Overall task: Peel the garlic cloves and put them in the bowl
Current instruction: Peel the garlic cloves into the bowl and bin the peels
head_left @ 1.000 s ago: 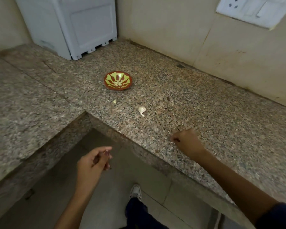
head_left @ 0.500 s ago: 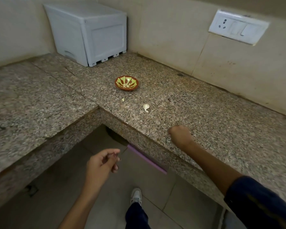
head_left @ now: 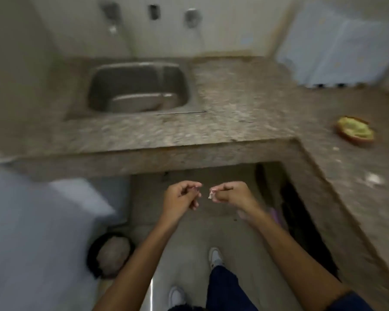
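Currently our right hand (head_left: 230,194) pinches a pale scrap, clove or skin, too blurred to tell; left hand (head_left: 181,196) is curled, contents unclear. Bowl (head_left: 355,130) sits well right on the counter (head_left: 234,122). Peel over the counter, not the floor.

Bowl (head_left: 355,131): small, round, brown rim with yellow-green inside, upright on the counter (head_left: 245,104) at far right, contents blurred. Pale garlic clove (head_left: 373,178) lies on the counter nearer the edge, apart from the bowl. Small whitish bit, garlic or skin (head_left: 210,195), pinched at the right hand (head_left: 230,195) fingertips, above the floor, just beside the left hand (head_left: 182,197).
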